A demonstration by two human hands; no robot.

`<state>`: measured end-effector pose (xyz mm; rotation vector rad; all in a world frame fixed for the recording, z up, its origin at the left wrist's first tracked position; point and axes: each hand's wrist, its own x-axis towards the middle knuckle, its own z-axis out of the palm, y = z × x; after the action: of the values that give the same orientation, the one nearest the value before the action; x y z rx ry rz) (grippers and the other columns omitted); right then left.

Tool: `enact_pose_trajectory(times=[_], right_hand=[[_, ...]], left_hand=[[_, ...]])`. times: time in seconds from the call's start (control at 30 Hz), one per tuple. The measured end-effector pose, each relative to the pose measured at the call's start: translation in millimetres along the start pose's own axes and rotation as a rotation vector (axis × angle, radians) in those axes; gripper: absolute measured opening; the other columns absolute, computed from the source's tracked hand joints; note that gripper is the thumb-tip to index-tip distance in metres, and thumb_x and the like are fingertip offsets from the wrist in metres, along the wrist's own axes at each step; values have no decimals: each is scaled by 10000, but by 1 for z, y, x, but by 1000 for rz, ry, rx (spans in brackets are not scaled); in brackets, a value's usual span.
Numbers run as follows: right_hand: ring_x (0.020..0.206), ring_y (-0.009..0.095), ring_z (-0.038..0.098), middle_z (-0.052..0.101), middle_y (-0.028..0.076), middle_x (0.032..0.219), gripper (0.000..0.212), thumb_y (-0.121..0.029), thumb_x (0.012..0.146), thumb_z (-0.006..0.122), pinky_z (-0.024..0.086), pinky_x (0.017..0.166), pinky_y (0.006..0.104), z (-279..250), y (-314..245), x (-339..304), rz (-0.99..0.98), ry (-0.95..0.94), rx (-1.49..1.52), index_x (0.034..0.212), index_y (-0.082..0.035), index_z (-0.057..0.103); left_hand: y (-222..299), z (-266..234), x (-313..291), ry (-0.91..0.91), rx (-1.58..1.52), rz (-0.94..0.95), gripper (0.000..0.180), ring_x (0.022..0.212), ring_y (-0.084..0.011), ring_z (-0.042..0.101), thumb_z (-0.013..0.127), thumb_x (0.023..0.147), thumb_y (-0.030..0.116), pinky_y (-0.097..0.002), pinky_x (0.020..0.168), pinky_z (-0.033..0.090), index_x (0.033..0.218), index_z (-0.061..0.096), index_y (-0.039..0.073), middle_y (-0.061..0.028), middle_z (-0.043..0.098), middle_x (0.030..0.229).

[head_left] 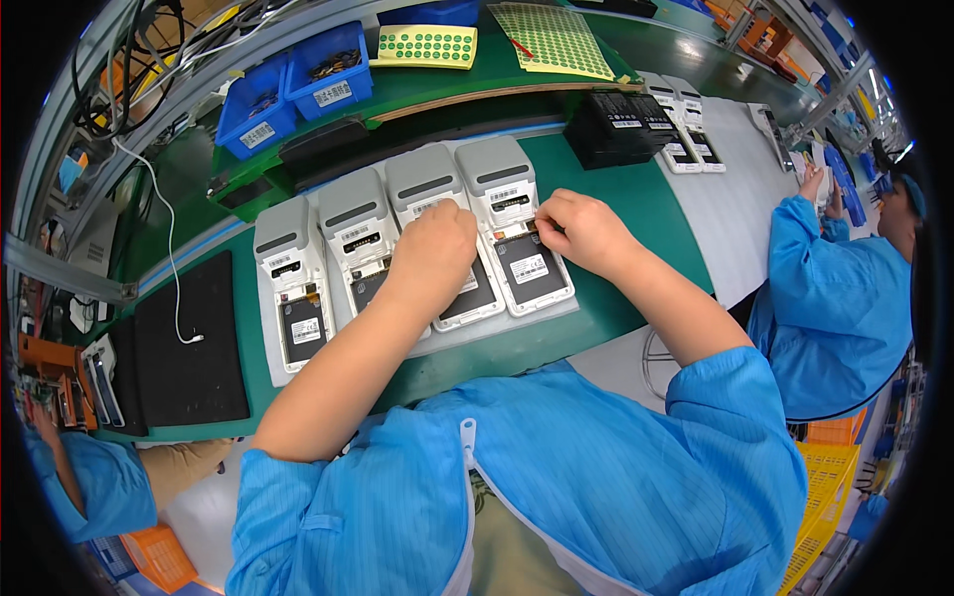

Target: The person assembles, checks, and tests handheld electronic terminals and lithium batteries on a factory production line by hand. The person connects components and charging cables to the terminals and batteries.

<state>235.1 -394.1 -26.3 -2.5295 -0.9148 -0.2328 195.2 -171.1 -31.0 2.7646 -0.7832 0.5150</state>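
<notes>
Several white-and-grey handheld terminals lie in a row before me with their backs uncovered, each showing a black labelled battery pack. My left hand (434, 248), fingers curled down and closed, is over the middle of the terminal second from the right (425, 177); its fingertips are hidden. At the right edge of the rightmost terminal (497, 164), near the top of its battery (527, 268), is my right hand (584, 230), with thumb and fingers pinched together. Whatever either hand holds, if anything, is too small or hidden. The leftmost terminal (284, 230) and its neighbour (354, 204) are untouched.
Black boxed packs (614, 129) are stacked behind the row, beside more terminals (686, 119). Blue bins (253, 114) of small parts and yellow sticker sheets (427, 47) sit on the raised shelf. A black mat (189, 348) and white cable (171, 219) lie left. Co-workers sit either side (845, 298).
</notes>
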Motion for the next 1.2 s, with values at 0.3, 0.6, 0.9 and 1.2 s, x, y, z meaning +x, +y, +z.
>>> enact_pose_trajectory(times=[0.3, 0.6, 0.9, 1.2], right_hand=[[801, 276, 596, 582, 97, 849, 157, -181, 777, 644, 500, 704, 366, -7, -3, -2, -104, -71, -23, 831, -37, 614], [751, 267, 578, 544, 90, 785, 110, -108, 754, 630, 498, 655, 370, 0, -5, 5, -161, -58, -117, 732, -30, 556], [792, 269, 587, 562, 106, 836, 64, -57, 702, 574, 512, 693, 353, 2, -14, 2, -200, -119, -231, 753, -20, 582], [743, 257, 611, 576, 111, 793, 66, -63, 703, 572, 514, 696, 337, -2, -22, -11, -178, -165, -250, 738, -18, 604]], left_hand=[[-2, 2, -13, -90, -31, -148, 112, 737, -295, 585, 588, 757, 73, -388, 640, 498, 811, 507, 18, -114, 536, 809], [1, 0, -13, 40, -116, -62, 103, 765, -276, 571, 607, 756, 74, -374, 635, 494, 813, 540, 20, -99, 527, 802], [3, 5, -10, 42, -25, 15, 113, 806, -279, 554, 547, 669, -12, -353, 674, 494, 777, 526, 14, -111, 521, 832], [7, -25, -12, -123, -178, -23, 73, 807, -330, 567, 559, 760, 0, -376, 720, 487, 825, 528, -9, -155, 564, 811]])
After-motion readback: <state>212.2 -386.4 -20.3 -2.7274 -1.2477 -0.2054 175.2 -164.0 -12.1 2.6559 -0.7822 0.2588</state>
